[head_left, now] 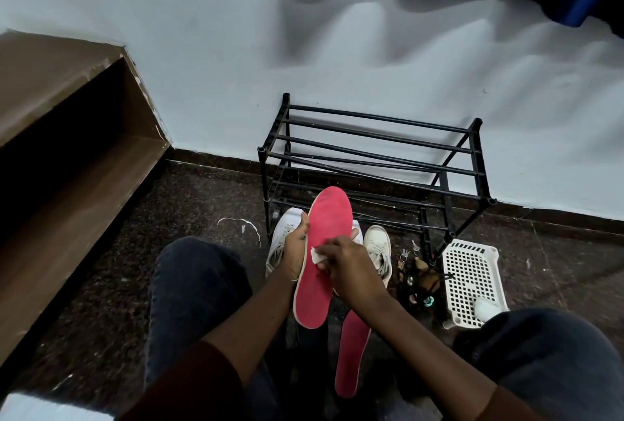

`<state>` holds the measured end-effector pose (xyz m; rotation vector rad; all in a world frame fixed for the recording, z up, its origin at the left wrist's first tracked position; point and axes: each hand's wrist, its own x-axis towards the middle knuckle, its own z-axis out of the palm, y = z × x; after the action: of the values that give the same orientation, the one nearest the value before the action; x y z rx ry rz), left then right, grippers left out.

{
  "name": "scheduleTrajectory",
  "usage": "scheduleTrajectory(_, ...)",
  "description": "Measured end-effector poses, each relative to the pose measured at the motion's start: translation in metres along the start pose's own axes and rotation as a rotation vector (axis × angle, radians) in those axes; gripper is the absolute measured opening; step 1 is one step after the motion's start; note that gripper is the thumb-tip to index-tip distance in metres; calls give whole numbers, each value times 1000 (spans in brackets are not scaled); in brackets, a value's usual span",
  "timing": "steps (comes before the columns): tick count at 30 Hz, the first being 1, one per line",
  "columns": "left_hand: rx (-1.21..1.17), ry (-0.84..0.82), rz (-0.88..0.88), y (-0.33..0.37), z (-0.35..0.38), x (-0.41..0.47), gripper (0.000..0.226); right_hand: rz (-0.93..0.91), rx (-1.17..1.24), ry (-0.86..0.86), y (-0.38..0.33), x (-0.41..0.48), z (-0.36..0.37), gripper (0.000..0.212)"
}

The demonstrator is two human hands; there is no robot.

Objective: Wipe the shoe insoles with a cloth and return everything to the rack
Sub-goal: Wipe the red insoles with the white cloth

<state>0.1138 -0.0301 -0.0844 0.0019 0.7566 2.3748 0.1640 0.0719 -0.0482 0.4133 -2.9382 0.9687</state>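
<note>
Left hand (295, 248) grasps a red insole (326, 218); right hand (344, 262) pinches a cloth (315, 255) against it. The basket (469, 265) holds a white object (486, 309) in its near corner.

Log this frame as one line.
step: wiping | left hand: holds red insole | right hand: holds cloth against it | second insole: on floor | shoes: floor, before rack

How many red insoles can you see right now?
2. The held insole is gripped by the left hand while the right hand presses a cloth on it; the second insole lies on the floor below it. Others could be hidden.
</note>
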Motion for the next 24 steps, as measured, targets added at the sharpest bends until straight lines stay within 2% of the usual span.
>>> scheduleTrajectory(2, 86, 95, -67, -2, -6, 7, 92, -26, 29, 25, 1, -4, 4, 25)
scheduleTrajectory(3, 85, 128, -126, -6, -16, 12, 89, -33, 28, 41, 3, -4, 4, 24)
scheduleTrajectory(5, 93, 151, -89, -10, -31, 17, 78, -32, -6, 51, 6, 0, 1, 17)
scheduleTrajectory(7, 128, 267, -22, -10, -25, 16, 69, -13, -79, 76, 14, 12, -4, 9)
scheduleTrajectory(9, 134, 336, 8, -11, -16, 13, 67, 62, -129, 125, 22, 27, -11, 9)
scheduleTrajectory(12, 93, 236, -12, -7, -4, 7, 79, 142, -126, 195, 26, 41, -17, 19)
scheduleTrajectory(15, 85, 289, 0, -7, -16, 11, 78, 188, -87, 219, 20, 38, -15, 20)
scheduleTrajectory(18, 1, 254, -53, -8, -20, 12, 80, 224, -16, 166, 15, 25, -7, 14)
scheduleTrajectory(22, 2, 279, -57, -8, -22, 15, 80, 167, -7, 34, 3, 1, 2, 28)
scheduleTrajectory(24, 9, 306, -52, -7, -22, 15, 81, 129, -33, 26, -1, -6, 3, 26)
